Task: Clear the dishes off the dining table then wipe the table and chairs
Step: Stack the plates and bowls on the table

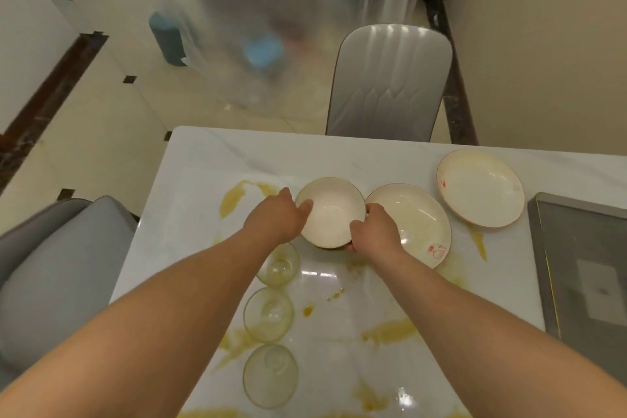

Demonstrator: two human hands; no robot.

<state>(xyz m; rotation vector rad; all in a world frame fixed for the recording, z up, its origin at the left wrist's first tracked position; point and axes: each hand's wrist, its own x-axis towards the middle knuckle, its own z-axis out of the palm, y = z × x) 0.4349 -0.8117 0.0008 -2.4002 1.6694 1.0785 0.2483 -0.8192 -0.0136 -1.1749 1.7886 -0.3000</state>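
1. Both hands were on the bowl [330, 212] mid-desk [390, 159]: left hand [276, 215] gripping its left rim, right hand [373, 231] curled round the near-right edge.
2. I'd have lifted it straight up, level, clear of the plate [412, 219] just beside it.
3. Those glass bowls [269, 314] sat under the left forearm, so elbows high.

1. There is one white bowl [330, 214].
2. There are two white plates: a near plate [415, 219] and a far plate [480, 190].
3. There are three clear glass bowls in a row: the first glass bowl [280, 266], the middle glass bowl [268, 314] and the last glass bowl [270, 375].
4. There are two grey chairs: a far chair [390, 85] and a side chair [57, 268].
5. There is one table [210, 159].
6. There are two hands: a left hand [274, 219] and a right hand [375, 229].
7. There is one grey tray [543, 268].
8. There are many yellow spills [232, 197], too smeared to count.
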